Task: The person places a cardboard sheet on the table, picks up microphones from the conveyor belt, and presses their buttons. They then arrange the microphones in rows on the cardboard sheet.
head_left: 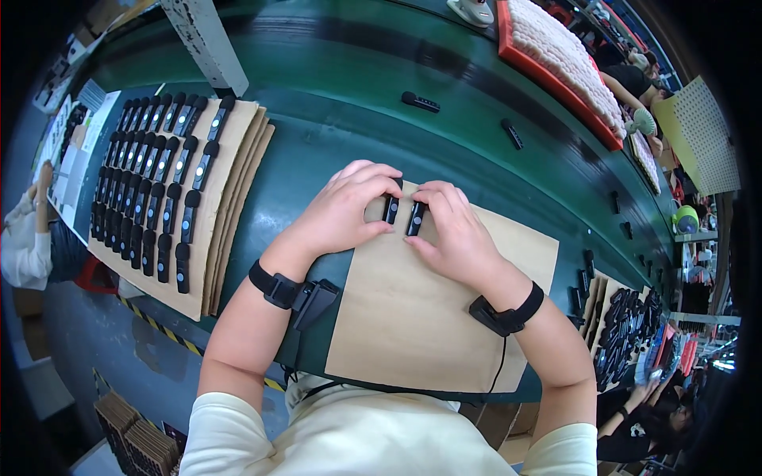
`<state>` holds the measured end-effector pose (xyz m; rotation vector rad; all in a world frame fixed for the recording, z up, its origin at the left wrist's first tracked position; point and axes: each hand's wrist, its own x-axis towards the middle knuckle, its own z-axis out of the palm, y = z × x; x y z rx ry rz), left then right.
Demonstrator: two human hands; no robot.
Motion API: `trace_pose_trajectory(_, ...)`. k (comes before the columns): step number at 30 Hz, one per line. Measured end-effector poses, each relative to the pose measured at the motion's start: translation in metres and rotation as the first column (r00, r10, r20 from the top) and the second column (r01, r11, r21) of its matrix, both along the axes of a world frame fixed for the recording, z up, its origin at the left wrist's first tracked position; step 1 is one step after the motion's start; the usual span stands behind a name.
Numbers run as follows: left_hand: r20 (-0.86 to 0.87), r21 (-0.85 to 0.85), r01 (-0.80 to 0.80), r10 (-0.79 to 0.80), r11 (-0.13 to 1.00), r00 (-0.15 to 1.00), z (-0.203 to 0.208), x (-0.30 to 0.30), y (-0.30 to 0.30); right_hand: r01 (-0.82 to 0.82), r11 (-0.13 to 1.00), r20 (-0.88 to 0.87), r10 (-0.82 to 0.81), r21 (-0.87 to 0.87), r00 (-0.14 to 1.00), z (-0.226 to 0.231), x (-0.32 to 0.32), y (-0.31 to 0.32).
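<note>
My left hand (347,204) grips a small black microphone (391,209) between thumb and fingers, near the far edge of a brown cardboard sheet (413,317). Just to its right, my right hand (463,232) pinches a second black microphone (415,220) the same way. The two microphones stand side by side with a narrow gap, each with a small round grey spot on its face. Fingers cover their far ends. At the left, a stack of cardboard sheets (208,278) carries rows of similar microphones (187,218) with black foam tips.
On the green bench beyond lie a foam-tipped microphone (421,102) and another black piece (512,134). A white post (205,47) rises at the far left. Pink fluffy material fills a red tray (559,83). A pile of black microphones (623,337) lies at right. Other people work nearby.
</note>
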<state>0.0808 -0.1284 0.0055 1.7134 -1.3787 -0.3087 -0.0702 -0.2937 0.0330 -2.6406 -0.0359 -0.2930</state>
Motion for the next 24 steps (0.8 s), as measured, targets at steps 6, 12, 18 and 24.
trace_pose_trajectory(6,0.089,-0.005,-0.007,0.007,1.0,0.996,-0.0054,0.0039,0.0007,0.006,1.0,-0.014,-0.006,0.006,1.0,-0.0011,0.0028,-0.0005)
trace_pose_trajectory(12,0.027,0.006,-0.029,0.029,1.0,0.999,-0.0037,0.0043,-0.0035,0.007,1.0,0.01,-0.007,0.023,1.0,-0.0027,0.0065,-0.0024)
trace_pose_trajectory(18,-0.003,-0.037,-0.017,0.017,0.999,1.0,-0.0057,0.005,-0.0085,0.019,0.999,0.039,-0.021,0.047,0.999,-0.0066,0.0098,-0.0053)
trace_pose_trajectory(24,-0.005,-0.038,-0.002,0.002,0.999,1.0,-0.0041,0.0044,-0.0081,0.028,0.999,0.054,-0.031,0.044,0.998,-0.0087,0.0102,-0.006)
